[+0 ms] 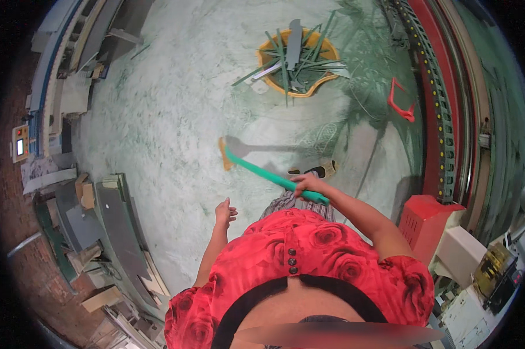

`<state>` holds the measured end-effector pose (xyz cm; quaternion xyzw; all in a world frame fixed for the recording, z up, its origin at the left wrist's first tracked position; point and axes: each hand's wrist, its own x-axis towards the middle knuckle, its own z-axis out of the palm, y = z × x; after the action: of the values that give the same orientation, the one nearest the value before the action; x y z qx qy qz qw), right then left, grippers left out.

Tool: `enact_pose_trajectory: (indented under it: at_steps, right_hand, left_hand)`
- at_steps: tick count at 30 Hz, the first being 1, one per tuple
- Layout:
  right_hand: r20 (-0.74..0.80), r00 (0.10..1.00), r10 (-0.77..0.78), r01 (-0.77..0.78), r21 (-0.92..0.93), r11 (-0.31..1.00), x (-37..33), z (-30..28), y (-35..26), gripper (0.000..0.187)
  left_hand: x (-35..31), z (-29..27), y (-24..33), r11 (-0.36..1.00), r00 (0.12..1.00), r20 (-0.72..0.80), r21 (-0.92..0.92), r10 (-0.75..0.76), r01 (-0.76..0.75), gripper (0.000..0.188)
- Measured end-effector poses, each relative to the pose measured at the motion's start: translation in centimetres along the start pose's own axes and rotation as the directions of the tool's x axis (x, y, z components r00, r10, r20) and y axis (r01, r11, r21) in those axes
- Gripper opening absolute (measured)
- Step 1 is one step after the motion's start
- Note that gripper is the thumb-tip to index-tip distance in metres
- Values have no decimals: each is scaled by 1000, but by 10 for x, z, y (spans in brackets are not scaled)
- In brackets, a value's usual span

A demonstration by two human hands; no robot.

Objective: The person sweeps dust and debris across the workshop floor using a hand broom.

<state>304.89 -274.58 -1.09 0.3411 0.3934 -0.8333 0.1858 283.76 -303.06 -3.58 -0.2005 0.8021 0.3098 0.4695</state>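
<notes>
My right hand (306, 187) grips a broom (268, 174) near the top end of its thick green handle. The handle slants away to the left, and its yellow-brown head (225, 155) is near the floor. My left hand (226, 213) hangs to the left of my body, holding nothing, with the fingers loosely bent and apart. Beyond the broom stands a yellow tub (261, 57) piled with green and grey strips (294, 49), several poking over its rim.
A red bent frame (399, 104) lies on the floor beside the long red machine (434, 128) on the right. A red box-shaped cover (420, 224) is close to my right elbow. Panels and boards (123, 227) lie along the left, below a small control box (20, 144).
</notes>
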Motion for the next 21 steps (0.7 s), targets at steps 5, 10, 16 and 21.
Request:
enact_pose_trajectory:
  at_steps: [5,10,16,21]
  right_hand:
    - [123,989,-87,131,-414,901,102,42,-32,23]
    - [-58,998,36,-50,-261,964,144,1,-44,49]
    - [-316,946,-68,138,206,969,39,-109,2,58]
    - [-450,892,-31,211,357,910,-68,-141,13,47]
  left_hand:
    - [-13,-30,-33,998,995,-79,-31,-65,62,43]
    - [-15,-41,-45,993,987,-111,-36,-116,113,44]
    - [-1,-25,-33,994,993,-59,-40,-104,102,43]
    - [12,-5,-6,999,999,8,-11,-48,48,43]
